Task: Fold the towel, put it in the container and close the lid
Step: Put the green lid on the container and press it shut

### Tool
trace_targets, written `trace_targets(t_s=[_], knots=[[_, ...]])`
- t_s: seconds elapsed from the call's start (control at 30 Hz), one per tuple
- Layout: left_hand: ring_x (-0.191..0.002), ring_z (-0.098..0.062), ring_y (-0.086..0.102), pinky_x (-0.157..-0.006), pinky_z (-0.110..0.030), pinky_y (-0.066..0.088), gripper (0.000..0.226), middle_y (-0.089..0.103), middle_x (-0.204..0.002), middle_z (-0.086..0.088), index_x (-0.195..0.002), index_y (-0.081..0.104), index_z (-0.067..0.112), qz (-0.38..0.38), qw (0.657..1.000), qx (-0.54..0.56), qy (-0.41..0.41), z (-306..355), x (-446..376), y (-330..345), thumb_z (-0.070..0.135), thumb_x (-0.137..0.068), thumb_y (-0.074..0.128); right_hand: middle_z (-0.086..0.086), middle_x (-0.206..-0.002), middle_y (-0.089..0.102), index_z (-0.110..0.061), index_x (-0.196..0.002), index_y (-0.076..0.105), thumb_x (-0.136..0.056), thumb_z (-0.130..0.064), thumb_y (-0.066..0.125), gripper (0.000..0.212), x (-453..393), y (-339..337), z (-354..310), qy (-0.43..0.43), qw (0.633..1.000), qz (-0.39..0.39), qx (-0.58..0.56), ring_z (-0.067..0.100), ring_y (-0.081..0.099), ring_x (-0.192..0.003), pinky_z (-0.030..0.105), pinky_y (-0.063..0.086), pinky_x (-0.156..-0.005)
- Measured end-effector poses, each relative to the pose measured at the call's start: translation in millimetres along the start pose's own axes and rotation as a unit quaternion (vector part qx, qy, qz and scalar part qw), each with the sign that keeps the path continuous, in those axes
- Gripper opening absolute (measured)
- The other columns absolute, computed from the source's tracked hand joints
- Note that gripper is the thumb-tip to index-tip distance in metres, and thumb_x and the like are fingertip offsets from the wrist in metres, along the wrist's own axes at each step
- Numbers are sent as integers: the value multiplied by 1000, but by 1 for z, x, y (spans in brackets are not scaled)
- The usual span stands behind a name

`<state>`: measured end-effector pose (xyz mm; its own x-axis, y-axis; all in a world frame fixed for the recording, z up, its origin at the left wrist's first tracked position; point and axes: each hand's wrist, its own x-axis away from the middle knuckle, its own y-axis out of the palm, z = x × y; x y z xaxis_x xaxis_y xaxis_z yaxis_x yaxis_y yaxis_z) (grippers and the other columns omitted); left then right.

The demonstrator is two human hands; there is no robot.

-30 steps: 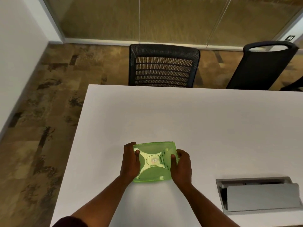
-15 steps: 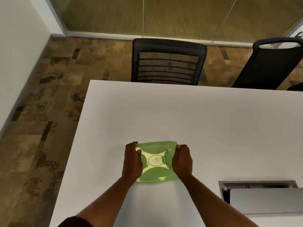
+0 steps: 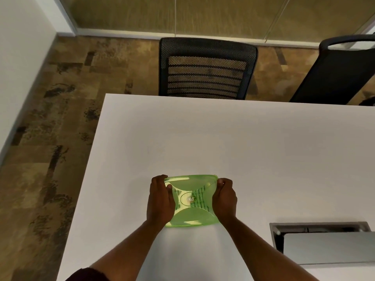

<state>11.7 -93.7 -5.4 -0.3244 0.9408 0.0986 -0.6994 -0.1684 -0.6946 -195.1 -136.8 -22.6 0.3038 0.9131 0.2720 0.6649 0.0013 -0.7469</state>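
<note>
A: Lid sits on the green container, near edge of the table.
B: Grip?
A: Left hand clamps its left side, right hand its right, thumbs on top. Towel's hidden.

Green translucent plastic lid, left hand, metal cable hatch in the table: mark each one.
Green translucent plastic lid (image 3: 189, 199): head view, on its round centre emblem.
Left hand (image 3: 160, 201): head view, on the back of the hand.
Metal cable hatch (image 3: 328, 248): head view, on its grey flap.
</note>
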Motion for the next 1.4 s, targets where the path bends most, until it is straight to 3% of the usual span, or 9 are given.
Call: trace_targets(t_s=[0.1,0.23,0.4,0.53,0.6,0.73,0.93,1.2,1.4], knots=[[-108,-27,55,-89,-39,51,31,49,-123,-6,-126,51,9,-4,999,-36,14,2,-3,0,15,-98,41,-13,-68,51,-29,-95,36,-107,-31,29,14,-2,2,1,-14,1000,-16,18,28,54,-69,34,37,-68],[-97,-31,53,-83,-42,49,32,52,-112,-10,-115,55,6,-10,998,-67,14,3,-11,0,20,-92,38,-11,-66,51,-29,-94,32,-107,-36,25,16,-2,-1,-2,-24,998,-34,39,30,53,-66,35,38,-66],[-103,-34,53,-87,-40,41,21,57,-106,-12,-102,58,6,-10,991,62,-117,5,-31,4,24,-102,46,-2,-86,62,-24,-97,49,-103,-39,36,21,-17,-14,-10,-7,998,-31,47,32,60,-82,36,42,-72],[-106,-20,64,-93,-33,48,25,72,-112,-4,-107,71,11,-15,973,153,-173,5,-36,6,32,-97,60,-5,-86,61,-23,-90,49,-100,-62,34,43,-32,-10,-25,24,997,-77,21,26,61,-85,35,42,-74],[-103,-14,66,-92,-30,49,22,75,-109,1,-103,73,15,-27,961,197,-191,5,-35,9,33,-97,61,-4,-84,61,-21,-89,47,-101,-61,34,44,-35,-5,-27,37,994,-100,-20,27,61,-87,37,44,-76],[-85,-13,63,-72,-24,44,26,71,-85,8,-87,67,15,-23,959,200,-200,4,-38,11,39,-96,61,-5,-82,60,-24,-84,45,-102,-58,37,39,-36,-1,-22,34,992,-108,-60,23,59,-84,40,47,-80],[-78,-2,61,-69,-20,44,25,68,-79,13,-83,67,16,-7,968,171,-184,5,-39,11,37,-96,62,-4,-80,61,-19,-88,48,-101,-60,35,46,-38,2,-20,12,995,-91,-31,21,58,-78,36,43,-73],[-88,-7,65,-75,-14,45,15,71,-90,12,-95,68,16,1,977,151,-152,7,-37,11,29,-98,61,-5,-77,61,-21,-87,49,-102,-58,34,43,-38,3,-22,-9,999,-43,-8,26,62,-78,36,46,-70],[-109,-5,55,-94,-27,43,26,59,-121,10,-123,54,17,67,986,114,-104,14,-23,-1,30,-101,49,-9,-83,60,-22,-93,55,-99,-68,25,56,-28,-20,-23,63,996,-31,-47,25,57,-85,36,39,-75]])
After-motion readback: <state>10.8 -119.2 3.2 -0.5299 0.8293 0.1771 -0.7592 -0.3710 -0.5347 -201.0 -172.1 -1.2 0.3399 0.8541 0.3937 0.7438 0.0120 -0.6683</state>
